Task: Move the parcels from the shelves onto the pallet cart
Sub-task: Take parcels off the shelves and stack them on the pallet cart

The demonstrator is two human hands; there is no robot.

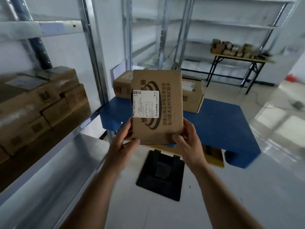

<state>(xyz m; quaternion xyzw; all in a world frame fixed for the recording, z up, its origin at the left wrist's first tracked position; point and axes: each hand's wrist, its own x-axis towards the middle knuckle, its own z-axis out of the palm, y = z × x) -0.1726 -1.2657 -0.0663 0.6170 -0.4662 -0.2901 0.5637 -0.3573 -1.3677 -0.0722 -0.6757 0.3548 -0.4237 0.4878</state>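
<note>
Two bare forearms reach forward from the bottom edge, and between them the left hand [123, 142] and the right hand [188, 139] hold a flat cardboard parcel [157, 106] upright by its lower corners. Each grip is closed on the parcel: the thumbs lie on the near face, and the other fingers curl behind it, out of sight. Its near face carries a white shipping label [146, 104], a dark ring-shaped print and lines of printed characters turned sideways.

Behind the parcel, and partly hidden by it, sits the blue pallet cart [222, 123], low on the floor. Two cardboard boxes already rest on its deck: one on the left [123, 86], one on the right [192, 95]; the held parcel covers the gap between them, so I cannot tell whether they touch. Below the hands stands a black stand with a square base [160, 176], and a tan board [212, 159] seems to lie above it, just in front of the cart, though what it is stays unclear.

On the left, a metal shelf rack [92, 52] holds a blurred stack of cardboard parcels [41, 103], cut off by the frame's left edge. More bare metal shelving [231, 25] lines the far wall. At the right rear, a folding table [239, 57] with black legs serves as a surface for a cluster of small brown packages [231, 47], too soft to read. The floor [247, 187] is pale, glossy tile.
</note>
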